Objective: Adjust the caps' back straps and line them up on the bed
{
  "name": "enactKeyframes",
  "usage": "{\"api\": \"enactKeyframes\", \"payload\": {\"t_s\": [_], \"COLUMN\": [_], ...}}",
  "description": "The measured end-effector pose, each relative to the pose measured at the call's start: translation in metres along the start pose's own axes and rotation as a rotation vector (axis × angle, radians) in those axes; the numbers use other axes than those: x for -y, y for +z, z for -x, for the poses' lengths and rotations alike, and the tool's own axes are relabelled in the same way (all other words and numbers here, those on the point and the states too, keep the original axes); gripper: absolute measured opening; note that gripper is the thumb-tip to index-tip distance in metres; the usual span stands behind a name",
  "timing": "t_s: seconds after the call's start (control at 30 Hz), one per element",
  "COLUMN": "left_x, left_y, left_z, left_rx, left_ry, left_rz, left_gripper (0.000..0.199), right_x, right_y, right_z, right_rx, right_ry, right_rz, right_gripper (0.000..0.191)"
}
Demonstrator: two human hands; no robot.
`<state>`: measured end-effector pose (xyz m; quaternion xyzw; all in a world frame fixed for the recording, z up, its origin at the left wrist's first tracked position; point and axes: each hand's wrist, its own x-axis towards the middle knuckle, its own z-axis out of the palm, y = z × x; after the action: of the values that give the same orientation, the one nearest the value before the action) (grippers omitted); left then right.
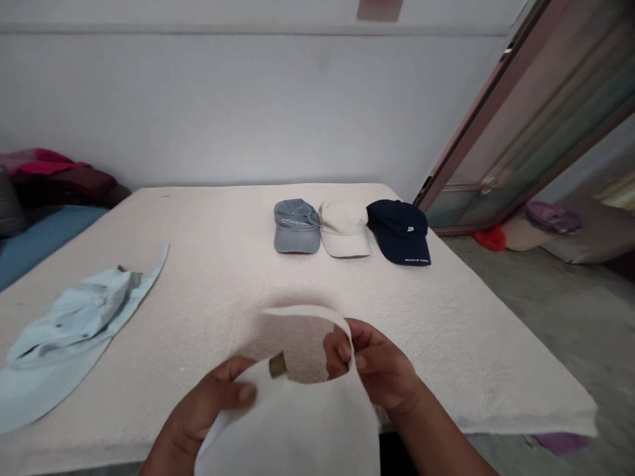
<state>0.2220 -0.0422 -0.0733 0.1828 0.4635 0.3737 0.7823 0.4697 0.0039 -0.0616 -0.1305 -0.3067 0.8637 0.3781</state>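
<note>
A white cap (307, 423) is held up at the near edge of the bed, its back opening facing away from me. My left hand (218, 396) grips the cap's edge beside a brass-coloured buckle (278, 365), thumb on top. My right hand (377, 363) pinches the base of the cap's loose strap (307, 311), which curves out to the left with its end free of the buckle. To the left, a pale blue cap (79, 324) lies on its side with its strap also undone.
At the far right of the covered bed (213, 244), a grey-blue cap (296, 226), a cream cap (344, 228) and a navy cap (399, 231) stand in a row. A wall rises behind. Clothes (54, 175) are piled at left; a doorway is at right.
</note>
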Motion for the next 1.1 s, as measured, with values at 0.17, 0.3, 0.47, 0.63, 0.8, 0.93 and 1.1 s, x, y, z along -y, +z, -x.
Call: {"api": "enactKeyframes", "payload": {"t_s": [0.17,0.3,0.47,0.63,0.8,0.93,1.1], "left_x": [-0.019,-0.031,-0.033,-0.028,-0.023,-0.021,-0.022], "left_y": [0.001,-0.002,-0.008,-0.010,-0.014,-0.018,-0.021], "left_z": [-0.031,-0.041,-0.037,-0.030,-0.025,-0.028,-0.032], "left_rx": [0.085,0.037,-0.045,-0.110,-0.025,-0.002,-0.005], "left_ry": [0.091,0.157,0.112,0.213,0.112,0.101,0.096], "left_rz": [0.035,0.113,0.194,0.025,-0.215,-0.221,-0.191], "left_gripper": [0.028,0.024,0.022,0.027,0.025,0.024,0.023], "right_x": [-0.001,-0.012,-0.022,-0.015,-0.009,-0.007,-0.002], "right_y": [-0.006,-0.017,-0.033,-0.035,-0.034,-0.035,-0.034], "right_z": [-0.014,-0.026,-0.036,-0.039,-0.043,-0.048,-0.051], "right_rx": [-0.223,-0.452,-0.598,-0.449,-0.363,-0.320,-0.337], "right_ry": [-0.035,-0.001,-0.029,-0.108,-0.149,-0.177,-0.235], "right_rz": [0.086,0.166,0.167,0.211,0.088,0.045,-0.029], "right_gripper": [0.012,0.015,0.017,0.008,0.012,0.013,0.006]}}
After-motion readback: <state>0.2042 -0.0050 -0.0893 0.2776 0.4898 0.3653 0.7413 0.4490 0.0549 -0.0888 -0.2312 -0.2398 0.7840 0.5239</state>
